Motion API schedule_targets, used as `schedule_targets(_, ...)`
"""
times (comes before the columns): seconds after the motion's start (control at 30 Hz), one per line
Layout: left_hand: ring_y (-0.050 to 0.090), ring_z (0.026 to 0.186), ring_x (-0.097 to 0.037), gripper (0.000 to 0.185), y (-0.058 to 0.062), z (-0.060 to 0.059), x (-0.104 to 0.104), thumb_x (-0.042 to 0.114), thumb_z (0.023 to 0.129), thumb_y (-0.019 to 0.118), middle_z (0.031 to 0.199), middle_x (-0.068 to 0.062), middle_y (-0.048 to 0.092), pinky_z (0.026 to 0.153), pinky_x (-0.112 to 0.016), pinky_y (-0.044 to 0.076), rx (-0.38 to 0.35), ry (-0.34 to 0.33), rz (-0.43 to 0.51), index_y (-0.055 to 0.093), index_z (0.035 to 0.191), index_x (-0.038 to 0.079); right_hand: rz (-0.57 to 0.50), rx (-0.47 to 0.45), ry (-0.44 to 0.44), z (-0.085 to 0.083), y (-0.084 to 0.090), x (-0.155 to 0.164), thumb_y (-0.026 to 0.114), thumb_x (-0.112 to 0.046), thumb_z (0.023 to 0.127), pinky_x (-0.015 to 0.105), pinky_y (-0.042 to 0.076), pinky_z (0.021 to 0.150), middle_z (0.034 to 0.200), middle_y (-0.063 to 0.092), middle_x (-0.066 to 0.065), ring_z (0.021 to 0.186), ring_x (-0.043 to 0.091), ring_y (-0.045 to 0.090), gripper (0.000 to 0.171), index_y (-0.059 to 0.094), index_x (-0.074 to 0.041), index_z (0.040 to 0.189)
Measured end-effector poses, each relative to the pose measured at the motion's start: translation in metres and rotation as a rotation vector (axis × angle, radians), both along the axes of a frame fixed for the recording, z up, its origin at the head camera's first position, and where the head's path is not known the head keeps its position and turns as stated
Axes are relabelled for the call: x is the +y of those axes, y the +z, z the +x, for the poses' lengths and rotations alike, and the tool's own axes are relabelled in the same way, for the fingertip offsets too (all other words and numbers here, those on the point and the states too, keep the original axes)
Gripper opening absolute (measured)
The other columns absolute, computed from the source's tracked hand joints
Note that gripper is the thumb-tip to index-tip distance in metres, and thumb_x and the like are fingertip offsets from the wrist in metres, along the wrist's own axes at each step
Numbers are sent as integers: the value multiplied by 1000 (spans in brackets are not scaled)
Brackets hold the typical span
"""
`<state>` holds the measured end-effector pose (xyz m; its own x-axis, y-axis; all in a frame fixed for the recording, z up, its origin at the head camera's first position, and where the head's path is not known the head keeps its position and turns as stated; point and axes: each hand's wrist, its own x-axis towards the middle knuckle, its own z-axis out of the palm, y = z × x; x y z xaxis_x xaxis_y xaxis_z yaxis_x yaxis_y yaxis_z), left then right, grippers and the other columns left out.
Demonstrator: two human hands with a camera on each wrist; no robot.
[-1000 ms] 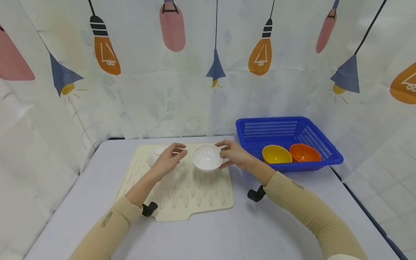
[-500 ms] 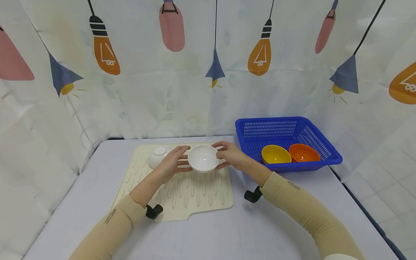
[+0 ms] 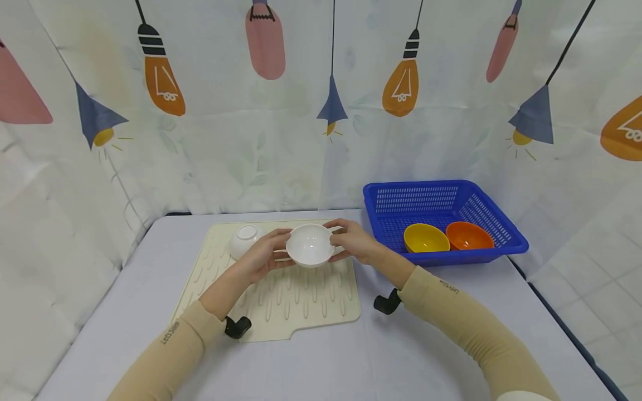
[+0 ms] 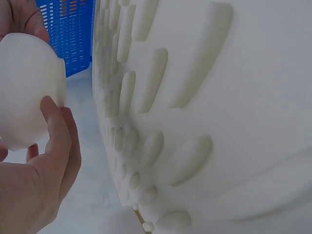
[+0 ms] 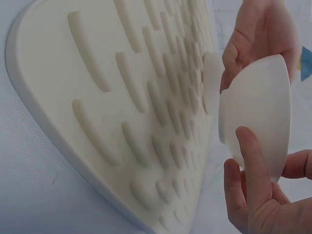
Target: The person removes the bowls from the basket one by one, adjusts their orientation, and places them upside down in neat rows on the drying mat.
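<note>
Two hands — left hand (image 3: 261, 257), right hand (image 3: 356, 242) — gripping white bowl (image 3: 309, 245), ridged mat (image 3: 281, 301), lilac table (image 3: 326, 362), lamp-print curtain (image 3: 281, 111).

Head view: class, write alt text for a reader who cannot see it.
Two hands, left and right, hold a white bowl upright between them above a cream ridged mat. A second white bowl lies upside down on the mat; a blue basket holds a yellow bowl and an orange bowl.

Bowl (image 3: 309, 245) betw. both hands over mat (image 3: 281, 295); basket (image 3: 494, 214) w/ 2 bowls right.
</note>
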<state>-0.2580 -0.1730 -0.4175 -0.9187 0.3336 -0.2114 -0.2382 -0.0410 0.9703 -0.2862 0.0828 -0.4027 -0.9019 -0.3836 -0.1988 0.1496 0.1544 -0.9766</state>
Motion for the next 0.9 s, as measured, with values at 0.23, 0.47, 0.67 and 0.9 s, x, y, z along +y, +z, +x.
schedule_targets(0.23, 67, 105, -30, 50, -2, -2, -4, 25, 111, 46, 136, -24, 51, 98, -53, 52, -75, -24, 68, 31, 155, 6, -4, 5, 7, 0, -2, -3, 54, 7, 91, 51, 61, 77, 129, 58, 25, 106, 36, 66, 53, 52, -3, 142)
schedule_targets(0.47, 66, 106, -29, 54, -6, -6, -6, 25, 111, 45, 131, -23, 51, 98, -53, 52, -123, -28, 126, 23, 157, 6, -8, -2, 1, -1, -5, -4, 55, 7, 90, 49, 61, 76, 129, 57, 24, 104, 34, 65, 53, 53, -4, 142)
schedule_targets(0.67, 67, 106, -29, 57, -6, -7, -8, 27, 111, 44, 128, -22, 53, 99, -51, 52, -134, -49, 137, 21, 158, 4, -3, -19, 2, 0, -5, -4, 56, 2, 92, 47, 62, 76, 128, 57, 22, 105, 34, 64, 51, 53, -4, 142)
schedule_targets(0.9, 68, 103, -32, 45, -7, -7, -8, 26, 110, 45, 121, -22, 57, 95, -49, 55, -162, -29, 164, 34, 147, 1, -14, -40, 4, 0, -4, -4, 60, -14, 103, 45, 62, 76, 131, 58, 21, 108, 34, 67, 41, 53, -4, 143)
